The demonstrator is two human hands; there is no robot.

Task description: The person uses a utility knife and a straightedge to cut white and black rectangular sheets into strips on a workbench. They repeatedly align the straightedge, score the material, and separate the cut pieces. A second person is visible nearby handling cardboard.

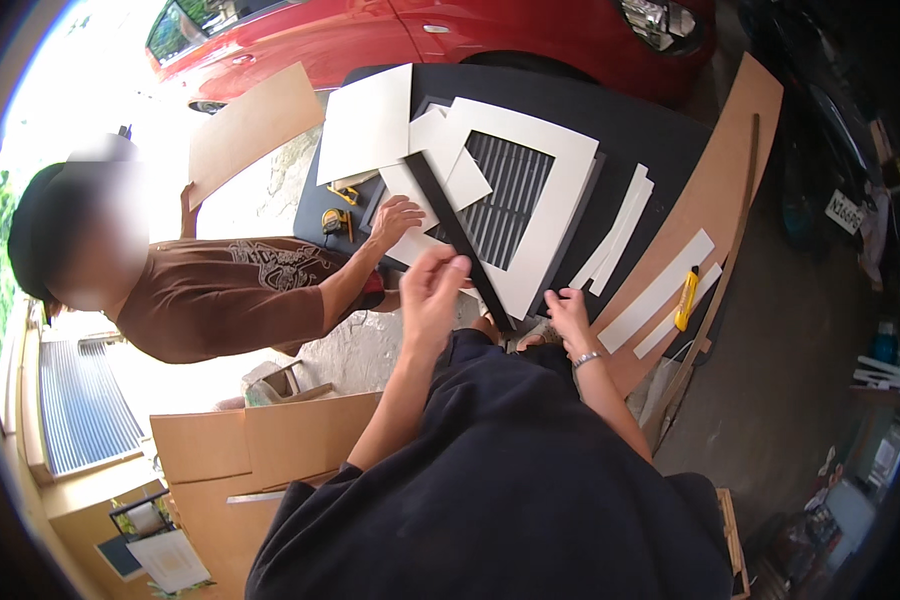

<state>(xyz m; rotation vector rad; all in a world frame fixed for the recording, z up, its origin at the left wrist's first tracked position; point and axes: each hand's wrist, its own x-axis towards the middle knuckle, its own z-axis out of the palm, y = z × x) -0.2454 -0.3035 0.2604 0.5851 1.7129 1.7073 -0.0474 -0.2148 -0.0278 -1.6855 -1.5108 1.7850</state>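
Observation:
My left hand (433,295) is raised beside a long black strip (460,235), its fingers curled and the thumb close to them; whatever it may hold is hidden. My right hand (570,318) is at the near right corner of a white board frame (560,190), fingers bent together near a dark edge; what they grip is hidden. The black strip lies slanting across the frame's left side. Through the frame's cut-out shows a dark slatted panel (508,200). A co-worker's hand (398,218) is beside the strip, over white board pieces.
A co-worker in brown (230,300) stands at left, holding a tan board (250,135). On the black table (660,140) lie a white sheet (365,120), a yellow tape measure (335,221) and white strips (615,230). A yellow utility knife (686,300) lies on brown board (725,160) at right. A red car (350,35) stands behind.

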